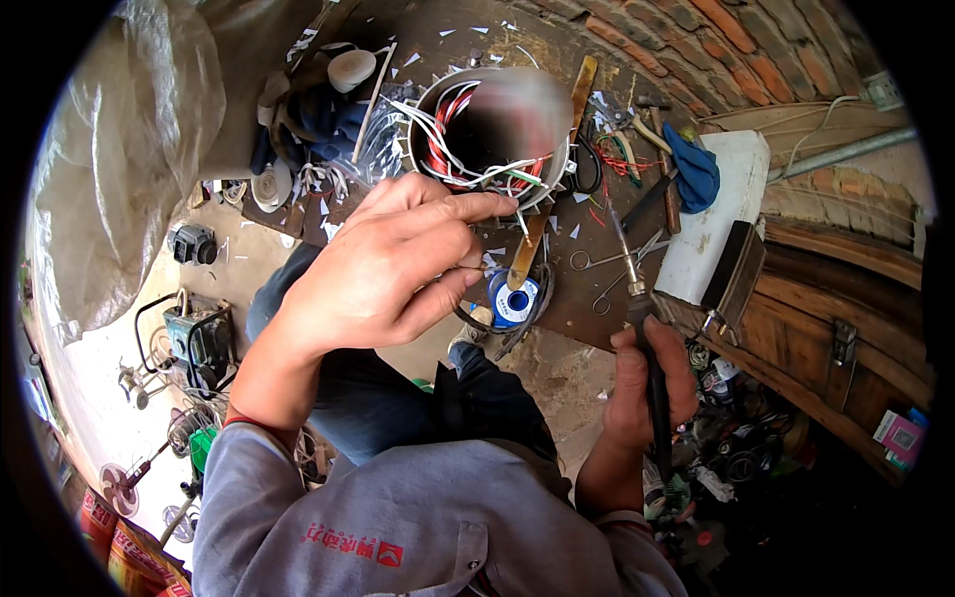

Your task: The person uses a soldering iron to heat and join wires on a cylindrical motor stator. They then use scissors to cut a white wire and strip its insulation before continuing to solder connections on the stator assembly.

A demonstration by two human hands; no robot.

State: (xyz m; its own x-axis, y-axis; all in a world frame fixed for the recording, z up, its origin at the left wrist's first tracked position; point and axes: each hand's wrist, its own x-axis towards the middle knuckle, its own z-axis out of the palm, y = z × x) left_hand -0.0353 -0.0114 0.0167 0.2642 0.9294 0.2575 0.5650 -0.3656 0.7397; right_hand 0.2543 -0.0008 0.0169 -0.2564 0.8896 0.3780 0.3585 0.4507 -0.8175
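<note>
A round metal motor stator (564, 124) with red and white wires (438, 129) sits on the workbench in front of me; part of its inside is blurred. My left hand (398, 259) reaches over its near rim. The index finger stretches to the wire ends there, while the thumb and other fingers close in a pinch on something I cannot make out. Lower right, my right hand (652, 383) grips a soldering iron (652, 368) by its black handle, its metal tip pointing up and away. Below the stator is a blue and white spool (515, 300).
A wooden strip (530, 244) leans by the stator. Scissors (604, 289), a blue cloth (693, 171) and a white block (718, 204) lie right. White paper scraps dot the bench. A brick wall (736, 40) bounds the far right; plastic sheeting (139, 129) hangs left.
</note>
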